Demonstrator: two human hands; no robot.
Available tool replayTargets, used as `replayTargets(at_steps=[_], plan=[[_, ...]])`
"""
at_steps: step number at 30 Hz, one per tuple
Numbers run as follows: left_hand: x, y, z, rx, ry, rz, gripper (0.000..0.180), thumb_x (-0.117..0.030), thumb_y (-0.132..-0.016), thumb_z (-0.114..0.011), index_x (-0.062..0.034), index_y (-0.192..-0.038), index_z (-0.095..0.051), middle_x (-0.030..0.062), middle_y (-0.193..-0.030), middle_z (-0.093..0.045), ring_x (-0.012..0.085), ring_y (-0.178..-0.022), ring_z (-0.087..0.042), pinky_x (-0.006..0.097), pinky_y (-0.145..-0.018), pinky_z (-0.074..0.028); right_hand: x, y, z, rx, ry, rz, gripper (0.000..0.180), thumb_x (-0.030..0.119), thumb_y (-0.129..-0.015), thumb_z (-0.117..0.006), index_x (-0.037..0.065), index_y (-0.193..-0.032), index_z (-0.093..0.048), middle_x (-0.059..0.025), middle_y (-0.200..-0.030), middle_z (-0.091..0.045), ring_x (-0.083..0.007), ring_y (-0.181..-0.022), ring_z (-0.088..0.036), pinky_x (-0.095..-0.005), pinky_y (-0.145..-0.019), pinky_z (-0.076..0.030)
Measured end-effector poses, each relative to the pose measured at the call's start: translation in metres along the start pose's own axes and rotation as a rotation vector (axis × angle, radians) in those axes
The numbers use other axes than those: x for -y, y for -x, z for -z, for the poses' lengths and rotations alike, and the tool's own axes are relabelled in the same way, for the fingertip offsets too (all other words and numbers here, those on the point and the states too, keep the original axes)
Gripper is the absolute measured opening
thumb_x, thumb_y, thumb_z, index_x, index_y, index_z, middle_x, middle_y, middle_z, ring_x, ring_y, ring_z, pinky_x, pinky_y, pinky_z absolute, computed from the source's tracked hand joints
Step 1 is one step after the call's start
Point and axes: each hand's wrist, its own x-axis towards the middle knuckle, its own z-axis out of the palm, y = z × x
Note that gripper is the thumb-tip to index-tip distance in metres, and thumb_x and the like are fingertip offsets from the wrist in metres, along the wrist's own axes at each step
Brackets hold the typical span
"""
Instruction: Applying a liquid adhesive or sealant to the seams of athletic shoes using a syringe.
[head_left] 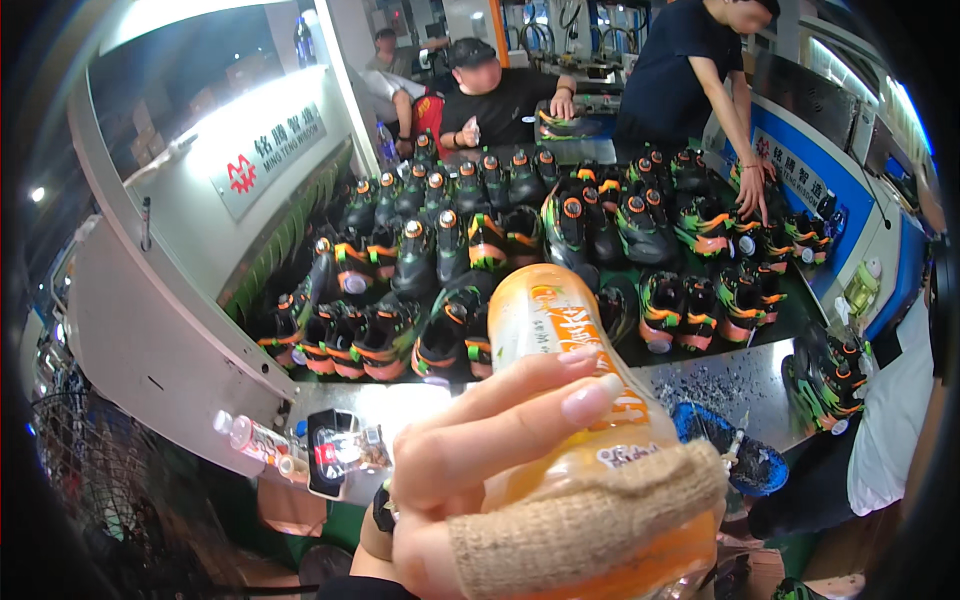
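Note:
Close in front of me, my left hand [480,430] wraps round a clear plastic bottle [545,310] of orange drink. The bottle is tilted, with one rounded end pointing away from me. Its nearer end runs down past the lower edge, where its mouth is out of sight. Two bare fingers lie across the orange and white label. A tan knitted cover [590,520] wraps the lower fingers. A dark band [383,508] circles the wrist. My right hand does not show.
Rows of black, green and orange shoes [430,250] fill the table. A phone [328,450], a pink-capped bottle [250,437] and a blue tray [765,475] lie along the near ledge. Two co-workers [490,100] [670,70] are across the table. Someone in white [895,410] is at right.

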Motion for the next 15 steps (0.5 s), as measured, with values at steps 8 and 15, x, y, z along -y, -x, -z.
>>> replayTargets(at_steps=[8, 15], plan=[[-0.035, 0.078, 0.009, -0.071, -0.125, 0.661, 0.046, -0.015, -0.065, -0.085, -0.0136, -0.108, -0.068, 0.0163, -0.114, -0.065, 0.0278, -0.094, -0.064, 0.037, -0.078, -0.052, -0.008, -0.001, -0.023, -0.066, -0.05, 0.083, 0.025, -0.001, -0.058, -0.083, 0.007, -0.078, -0.07, -0.0128, -0.096, -0.066, -0.0288, -0.084, -0.062, -0.0341, -0.067, -0.051], [-0.04, 0.172, 0.008, 0.141, 0.028, 0.735, 0.066, -0.023, -0.058, -0.089, -0.0098, -0.116, -0.061, 0.0159, -0.106, -0.065, 0.0284, -0.086, -0.065, 0.035, -0.073, -0.055, -0.007, -0.013, -0.042, 0.194, 0.021, 0.067, 0.044, 0.014, -0.067, -0.087, 0.008, -0.1, -0.059, -0.0122, -0.101, -0.058, -0.0256, -0.086, -0.059, -0.038, -0.073, -0.056]])
